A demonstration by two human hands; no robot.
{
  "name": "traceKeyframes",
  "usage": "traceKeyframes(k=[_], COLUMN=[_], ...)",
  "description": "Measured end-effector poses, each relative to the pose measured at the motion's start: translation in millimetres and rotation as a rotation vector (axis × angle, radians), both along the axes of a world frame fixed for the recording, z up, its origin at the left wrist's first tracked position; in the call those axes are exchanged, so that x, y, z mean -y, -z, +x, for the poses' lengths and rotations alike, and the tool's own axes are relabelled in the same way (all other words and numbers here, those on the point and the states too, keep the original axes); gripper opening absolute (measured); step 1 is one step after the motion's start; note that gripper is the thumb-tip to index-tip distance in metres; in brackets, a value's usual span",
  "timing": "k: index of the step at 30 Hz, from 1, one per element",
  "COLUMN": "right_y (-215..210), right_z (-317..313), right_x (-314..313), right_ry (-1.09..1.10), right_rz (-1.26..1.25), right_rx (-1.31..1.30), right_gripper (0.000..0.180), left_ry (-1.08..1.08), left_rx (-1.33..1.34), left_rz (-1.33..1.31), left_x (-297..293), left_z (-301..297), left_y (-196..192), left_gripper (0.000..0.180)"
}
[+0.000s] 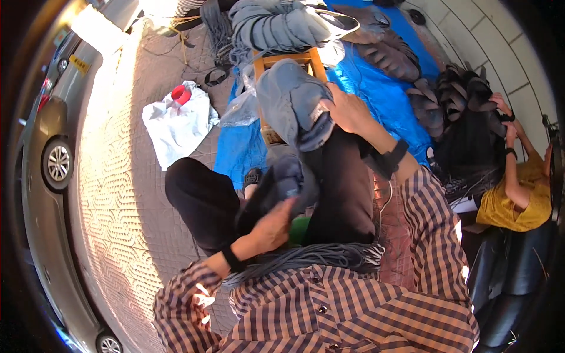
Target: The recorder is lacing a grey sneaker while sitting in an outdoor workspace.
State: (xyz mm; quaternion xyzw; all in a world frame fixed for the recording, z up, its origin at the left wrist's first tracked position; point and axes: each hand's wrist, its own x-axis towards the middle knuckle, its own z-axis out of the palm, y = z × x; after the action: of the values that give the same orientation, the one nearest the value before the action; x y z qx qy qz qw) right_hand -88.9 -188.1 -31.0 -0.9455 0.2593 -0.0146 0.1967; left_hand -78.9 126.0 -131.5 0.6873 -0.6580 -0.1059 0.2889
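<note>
My right hand [347, 112] grips the edge of a grey cloth cap [288, 97], its fingers closed on the rim. The cap lies over a wooden frame [321, 65] in front of my knees. Lower down, my left hand [272, 228] is closed on a darker grey cloth piece [285, 179], cap-like in shape and slightly blurred. It sits between my thighs, just below the first cap. Grey cords [323, 254] lie in a bundle across my lap. A bit of green [299, 228] shows beside my left hand, its kind unclear.
A blue sheet [385, 117] spreads under the frame, with a stack of grey caps [271, 26] and dark curved pieces [388, 53] beyond. At left are a white bag [176, 126], a red ring-shaped item [181, 95] and a parked car [50, 206]. Another person [515, 194] works at right.
</note>
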Motion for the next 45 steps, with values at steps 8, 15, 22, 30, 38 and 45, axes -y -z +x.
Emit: traceKeyframes(k=[8,15,22,30,38,45], right_y=[2,8,-8,12,-4,-16], right_z=[-2,-17,-29,-18,-7,2], right_x=[0,1,-52,-15,-26,-44], right_ry=[-0.025,-0.022,0.095,0.002,0.114,0.076], right_rz=[-0.074,0.036,0.184,-0.002,0.052,-0.046], right_rx=[0.011,0.048,-0.187,-0.235,-0.232,-0.197], right_gripper=[0.053,0.061,0.071,0.064,0.064,0.064], left_ry=[-0.366,-0.511,-0.493,-0.472,-0.619,-0.468], left_rx=[-0.780,-1.765,-1.525,-0.255,-0.277,0.459], left_rz=[0.348,-0.147,-0.041,0.030,0.024,0.179], left_x=[114,147,132,59,73,110], left_z=[127,109,121,71,50,95], left_y=[-60,-15,-37,-45,-74,-93], left_gripper=[0.047,0.069,0.054,0.068,0.061,0.023])
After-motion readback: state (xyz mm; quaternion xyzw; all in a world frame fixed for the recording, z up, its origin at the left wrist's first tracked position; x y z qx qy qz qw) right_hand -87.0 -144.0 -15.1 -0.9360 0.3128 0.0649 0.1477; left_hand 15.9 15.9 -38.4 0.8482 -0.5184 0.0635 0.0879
